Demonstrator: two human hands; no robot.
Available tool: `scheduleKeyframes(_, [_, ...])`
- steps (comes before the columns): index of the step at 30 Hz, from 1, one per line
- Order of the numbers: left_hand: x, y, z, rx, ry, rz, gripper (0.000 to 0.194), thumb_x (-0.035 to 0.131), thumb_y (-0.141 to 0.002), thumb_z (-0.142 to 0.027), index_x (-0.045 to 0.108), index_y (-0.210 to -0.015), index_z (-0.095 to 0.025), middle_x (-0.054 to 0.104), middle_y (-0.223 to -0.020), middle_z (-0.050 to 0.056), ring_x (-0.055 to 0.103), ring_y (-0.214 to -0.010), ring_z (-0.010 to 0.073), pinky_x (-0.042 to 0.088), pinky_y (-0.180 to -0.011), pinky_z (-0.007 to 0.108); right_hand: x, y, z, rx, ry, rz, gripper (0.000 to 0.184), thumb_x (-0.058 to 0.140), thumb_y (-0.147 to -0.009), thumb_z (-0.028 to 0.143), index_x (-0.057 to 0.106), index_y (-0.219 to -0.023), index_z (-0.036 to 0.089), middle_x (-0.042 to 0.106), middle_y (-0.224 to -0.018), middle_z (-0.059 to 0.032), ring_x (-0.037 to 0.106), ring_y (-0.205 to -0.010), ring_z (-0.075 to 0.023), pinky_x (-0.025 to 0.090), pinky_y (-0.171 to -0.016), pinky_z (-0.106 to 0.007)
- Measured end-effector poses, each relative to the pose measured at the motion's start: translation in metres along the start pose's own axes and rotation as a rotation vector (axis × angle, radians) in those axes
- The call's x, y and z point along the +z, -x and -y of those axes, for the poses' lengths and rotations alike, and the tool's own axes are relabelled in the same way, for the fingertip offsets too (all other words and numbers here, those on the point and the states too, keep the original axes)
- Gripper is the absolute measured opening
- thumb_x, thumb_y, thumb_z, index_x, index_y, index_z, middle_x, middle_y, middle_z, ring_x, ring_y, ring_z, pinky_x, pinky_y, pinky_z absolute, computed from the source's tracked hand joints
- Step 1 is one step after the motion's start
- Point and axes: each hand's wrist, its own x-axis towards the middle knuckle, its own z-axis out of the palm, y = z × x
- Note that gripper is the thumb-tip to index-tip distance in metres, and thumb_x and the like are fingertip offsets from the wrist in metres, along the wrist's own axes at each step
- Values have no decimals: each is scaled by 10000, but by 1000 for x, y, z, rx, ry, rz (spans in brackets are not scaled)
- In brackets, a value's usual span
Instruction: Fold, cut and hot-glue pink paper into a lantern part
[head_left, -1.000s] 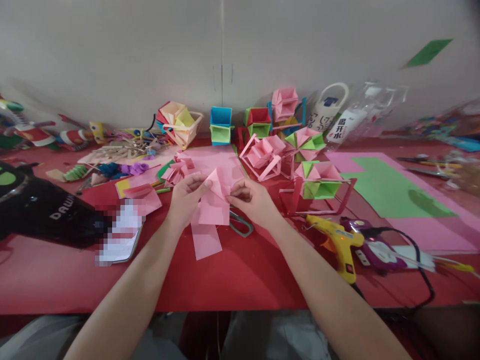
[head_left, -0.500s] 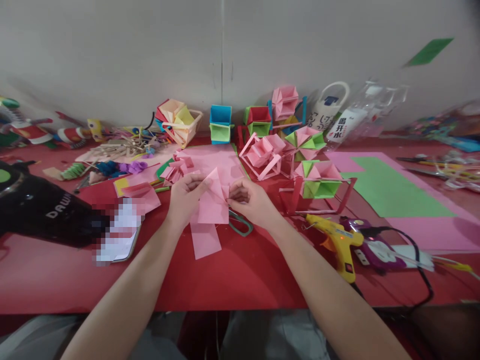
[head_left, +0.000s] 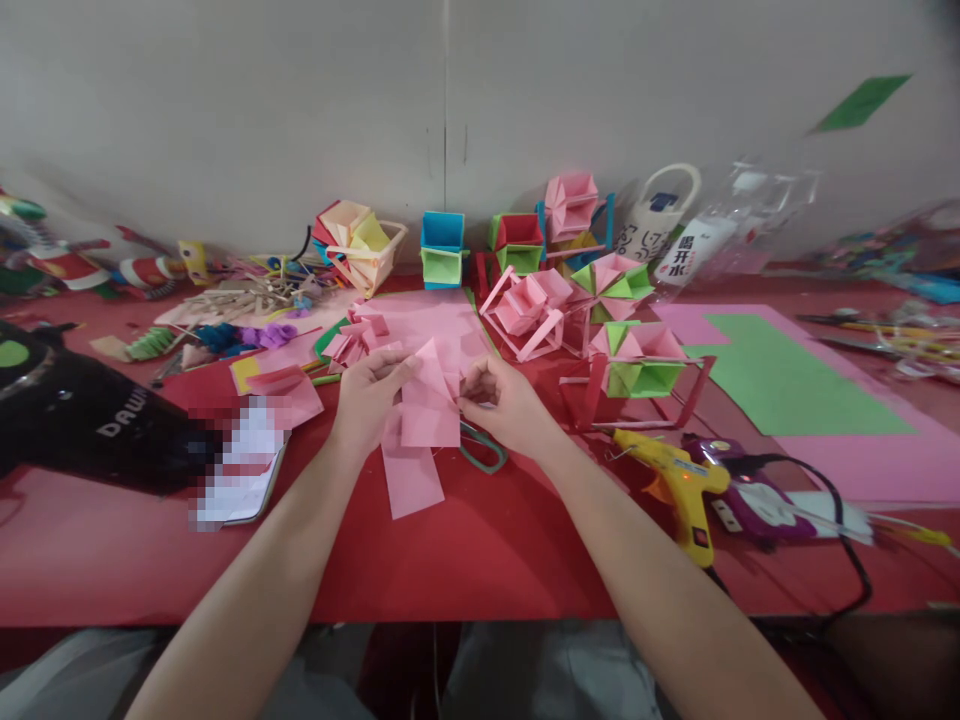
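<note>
A partly folded pink paper square (head_left: 429, 412) is held just above the red table between both hands. My left hand (head_left: 366, 398) pinches its upper left edge with thumb and fingers closed. My right hand (head_left: 504, 402) pinches the folded flap on its upper right side. A loose pink paper strip (head_left: 411, 480) lies on the table right under the held piece. Green-handled scissors (head_left: 484, 455) lie partly hidden below my right hand.
A yellow glue gun (head_left: 679, 490) and a purple device with a black cord (head_left: 757, 495) lie at right. Folded paper boxes and pinwheels (head_left: 559, 300) crowd the back. A black appliance (head_left: 82, 420) and a phone (head_left: 240, 470) sit at left. Green and pink sheets (head_left: 795, 380) cover the right.
The hands have shifted only slightly, working the fold on the pink paper; its upper flap sits a little lower and closer between the fingers.
</note>
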Motion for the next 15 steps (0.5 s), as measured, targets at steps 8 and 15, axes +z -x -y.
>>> scheduleKeyframes(8, [-6, -1, -2, 25, -52, 20, 410, 848, -653, -401, 758, -979, -170, 707, -731, 23, 622, -601, 112, 540, -574, 226, -2, -1, 0, 31, -13, 15, 265, 670, -699, 156, 435, -801, 225, 625, -787, 13, 624, -720, -139, 510, -717, -316])
scheduleKeyframes(15, [0, 3, -2, 190, -243, -68, 342, 781, -738, -393, 767, -1023, -205, 754, -840, 40, 673, -739, 169, 532, -623, 243, 2, -3, -2, 168, -158, -4, 424, 764, -713, 324, 557, -1064, 204, 666, -867, -31, 670, -821, -187, 550, -784, -368])
